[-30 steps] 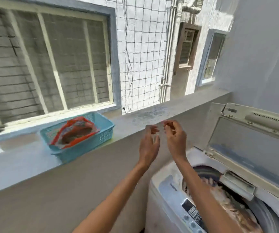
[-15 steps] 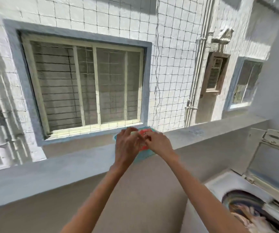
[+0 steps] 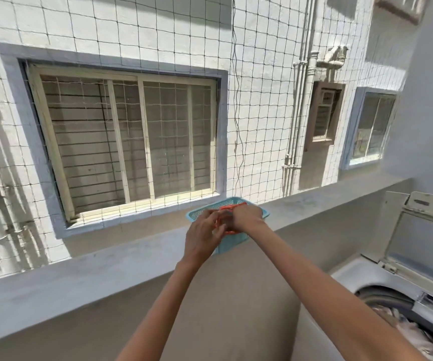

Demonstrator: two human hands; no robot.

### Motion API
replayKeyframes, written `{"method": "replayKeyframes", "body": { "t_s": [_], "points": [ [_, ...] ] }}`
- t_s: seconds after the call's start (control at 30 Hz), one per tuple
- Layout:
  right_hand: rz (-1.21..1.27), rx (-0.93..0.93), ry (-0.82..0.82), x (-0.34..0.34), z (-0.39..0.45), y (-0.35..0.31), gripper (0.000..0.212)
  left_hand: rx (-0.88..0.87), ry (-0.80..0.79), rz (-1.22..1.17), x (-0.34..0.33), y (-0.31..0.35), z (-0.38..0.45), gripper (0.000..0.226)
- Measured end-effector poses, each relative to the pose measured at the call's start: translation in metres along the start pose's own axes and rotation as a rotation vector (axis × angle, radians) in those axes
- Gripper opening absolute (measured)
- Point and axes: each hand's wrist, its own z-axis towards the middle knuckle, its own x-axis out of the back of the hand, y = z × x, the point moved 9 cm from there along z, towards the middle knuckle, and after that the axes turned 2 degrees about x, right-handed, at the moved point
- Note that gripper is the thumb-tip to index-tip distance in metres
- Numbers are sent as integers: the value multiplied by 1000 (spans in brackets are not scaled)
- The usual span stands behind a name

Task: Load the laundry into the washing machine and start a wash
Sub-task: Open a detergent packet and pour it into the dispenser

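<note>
A light blue plastic basket [image 3: 197,215] sits on the grey ledge [image 3: 80,272], straight ahead. An orange-edged packet [image 3: 232,206] lies in it, mostly hidden by my hands. My left hand [image 3: 203,237] closes its fingers on the packet's near left edge. My right hand [image 3: 246,217] grips the packet from the right, over the basket. The white top-loading washing machine [image 3: 353,273] stands at the lower right with its lid [image 3: 423,246] raised. Pale laundry [image 3: 405,332] fills the drum.
A black safety net [image 3: 257,100] spans the opening above the ledge. Behind it are a white wall, a barred window [image 3: 132,142] and drain pipes [image 3: 296,121]. A beige parapet wall [image 3: 236,295] runs below the ledge, between me and the basket.
My view has swung left and up, away from the washer. Both hands travelled from mid-air near the machine to the basket and closed on the orange packet.
</note>
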Motion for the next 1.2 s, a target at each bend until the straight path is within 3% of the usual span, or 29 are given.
{"method": "replayKeyframes", "body": {
  "t_s": [0.1, 0.23, 0.33, 0.57, 0.83, 1.07, 1.2],
  "points": [
    [86, -21, 66, 5, -3, 5, 33, 3, -36, -22, -2, -4, 0, 41],
    [154, -47, 282, 24, -19, 15, 19, 13, -43, -29, -3, -5, -2, 43],
    [121, -52, 323, 24, -27, 15, 18, 23, -56, -42, -5, -6, -5, 45],
    [217, -41, 189, 15, -25, -9, 26, 56, -79, -104, -5, -7, -6, 47],
    [890, -334, 35, -6, -37, 45, 58, 79, -67, -170, 0, -7, 0, 51],
    [1441, -487, 57, -27, -61, 73, 26, 126, -87, -171, -5, -5, -4, 56],
    [1501, -548, -78, -34, -76, 81, 20, 144, -66, -205, -1, 3, 0, 48]
  ]
}}
